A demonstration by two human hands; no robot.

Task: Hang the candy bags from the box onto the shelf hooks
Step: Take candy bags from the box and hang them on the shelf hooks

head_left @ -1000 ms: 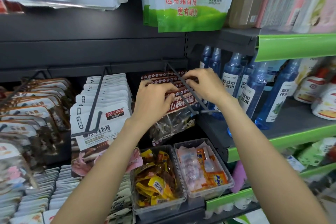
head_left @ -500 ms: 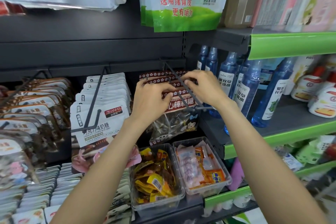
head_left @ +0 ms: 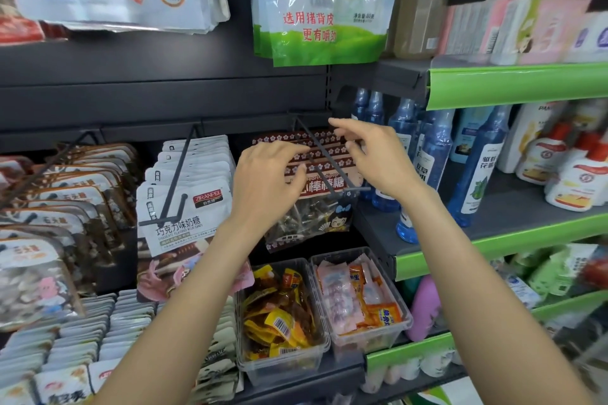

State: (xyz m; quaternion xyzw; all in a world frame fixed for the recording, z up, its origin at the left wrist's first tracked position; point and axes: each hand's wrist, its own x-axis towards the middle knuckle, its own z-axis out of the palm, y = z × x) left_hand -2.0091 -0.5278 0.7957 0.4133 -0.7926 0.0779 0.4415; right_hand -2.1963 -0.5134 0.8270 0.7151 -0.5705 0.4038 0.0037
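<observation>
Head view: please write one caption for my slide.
Both hands, left and right, open at lollipop bags hanging on a shelf hook.

A dark metal shelf hook (head_left: 324, 154) carries brown-topped lollipop bags (head_left: 316, 197), hemmed by white chocolate milk-candy pouches (head_left: 184, 207) leftward, blue plastic bottles (head_left: 431, 154) rightward, and clear plastic snack tubs (head_left: 329, 316) below.
</observation>
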